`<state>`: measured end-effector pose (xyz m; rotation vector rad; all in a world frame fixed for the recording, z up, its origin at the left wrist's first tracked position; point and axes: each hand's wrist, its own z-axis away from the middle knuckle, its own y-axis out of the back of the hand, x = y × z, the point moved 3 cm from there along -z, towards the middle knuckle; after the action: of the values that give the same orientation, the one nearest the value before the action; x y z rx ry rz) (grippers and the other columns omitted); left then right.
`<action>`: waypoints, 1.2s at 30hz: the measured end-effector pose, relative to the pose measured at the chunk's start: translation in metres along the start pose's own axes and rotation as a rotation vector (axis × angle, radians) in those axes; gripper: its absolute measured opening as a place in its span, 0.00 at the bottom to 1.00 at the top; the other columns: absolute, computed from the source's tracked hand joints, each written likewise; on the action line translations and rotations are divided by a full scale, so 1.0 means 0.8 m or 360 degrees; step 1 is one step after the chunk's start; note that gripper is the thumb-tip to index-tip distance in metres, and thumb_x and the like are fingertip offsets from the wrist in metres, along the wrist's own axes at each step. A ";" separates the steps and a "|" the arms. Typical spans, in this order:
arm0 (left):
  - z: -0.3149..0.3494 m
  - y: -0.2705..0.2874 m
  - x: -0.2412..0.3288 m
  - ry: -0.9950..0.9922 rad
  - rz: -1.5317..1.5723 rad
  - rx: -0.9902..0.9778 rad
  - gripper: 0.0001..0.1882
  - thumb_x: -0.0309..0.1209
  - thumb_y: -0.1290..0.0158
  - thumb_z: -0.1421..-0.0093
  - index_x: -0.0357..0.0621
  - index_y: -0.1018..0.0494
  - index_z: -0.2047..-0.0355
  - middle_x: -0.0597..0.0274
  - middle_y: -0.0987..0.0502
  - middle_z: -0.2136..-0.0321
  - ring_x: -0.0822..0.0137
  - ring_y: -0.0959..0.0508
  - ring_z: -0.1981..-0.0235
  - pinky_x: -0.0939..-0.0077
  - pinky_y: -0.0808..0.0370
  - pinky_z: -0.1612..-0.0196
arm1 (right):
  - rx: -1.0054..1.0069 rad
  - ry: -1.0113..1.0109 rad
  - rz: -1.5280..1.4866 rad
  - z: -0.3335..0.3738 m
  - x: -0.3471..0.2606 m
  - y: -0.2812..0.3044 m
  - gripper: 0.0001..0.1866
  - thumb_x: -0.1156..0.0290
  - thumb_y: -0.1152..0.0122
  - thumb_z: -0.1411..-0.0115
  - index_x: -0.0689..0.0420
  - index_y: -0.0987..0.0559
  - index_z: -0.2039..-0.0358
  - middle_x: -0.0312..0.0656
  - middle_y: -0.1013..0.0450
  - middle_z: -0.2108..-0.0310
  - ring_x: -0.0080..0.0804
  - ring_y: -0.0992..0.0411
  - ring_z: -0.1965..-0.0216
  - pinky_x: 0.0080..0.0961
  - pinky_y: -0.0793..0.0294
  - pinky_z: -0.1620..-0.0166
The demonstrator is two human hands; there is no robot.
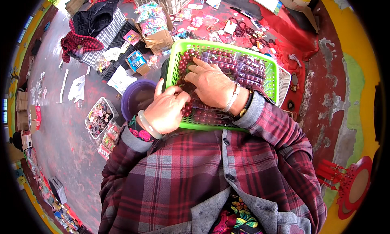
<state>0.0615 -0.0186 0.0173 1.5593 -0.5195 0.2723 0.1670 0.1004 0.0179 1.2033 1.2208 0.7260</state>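
Observation:
A bright green plastic basket lies in front of me, full of strings of dark red round beads. Several rows of them sit in clear plastic packaging. Over the basket's left side, my left hand is closed, its thumb and fingers pinching at the bead string, with one finger sticking up. Beads show just beside its fingertips. My right hand rests palm down on the beads, fingers slightly apart and touching them near the upper left corner. What lies under its palm is hidden.
Left of the basket stands a purple bucket, near a white basket of small trinkets. Beyond are cardboard boxes, a checkered bin with clothing, and a pale crate. More bead strings lie on red cloth at the far right.

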 end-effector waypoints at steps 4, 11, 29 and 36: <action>0.008 0.017 -0.002 0.0020 0.0182 -0.0139 0.16 0.19 0.52 0.57 0.44 0.30 0.66 0.64 0.25 0.72 0.60 0.30 0.53 0.43 0.56 0.38 | 0.0022 -0.0011 0.0006 -0.001 0.000 -0.001 0.16 0.70 0.48 0.49 0.57 0.24 0.58 0.49 0.32 0.50 0.48 0.43 0.39 0.45 0.38 0.45; 0.014 0.017 -0.012 -0.0208 0.0192 -0.0138 0.12 0.19 0.53 0.59 0.44 0.28 0.72 0.64 0.24 0.72 0.57 0.31 0.48 0.42 0.55 0.38 | -0.0312 -0.0034 0.0062 -0.002 -0.005 0.004 0.14 0.72 0.42 0.50 0.56 0.23 0.60 0.51 0.35 0.46 0.51 0.46 0.38 0.50 0.41 0.42; 0.014 0.010 0.006 0.0057 -0.0367 0.0248 0.14 0.31 0.43 0.51 0.44 0.24 0.63 0.62 0.24 0.60 0.53 0.38 0.41 0.43 0.55 0.37 | -0.0170 0.0069 0.0061 -0.005 0.000 -0.008 0.10 0.70 0.43 0.50 0.48 0.19 0.66 0.51 0.37 0.44 0.55 0.48 0.37 0.52 0.43 0.41; 0.006 0.011 0.007 0.0143 -0.0473 0.0107 0.13 0.32 0.44 0.51 0.45 0.24 0.63 0.62 0.25 0.55 0.53 0.41 0.39 0.40 0.59 0.38 | 0.0062 0.0036 0.0071 -0.005 0.003 0.011 0.09 0.69 0.43 0.52 0.49 0.18 0.69 0.49 0.37 0.43 0.54 0.49 0.36 0.53 0.44 0.41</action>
<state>0.0612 -0.0240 0.0277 1.6574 -0.2054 0.1319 0.1656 0.1058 0.0257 1.2607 1.2349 0.7537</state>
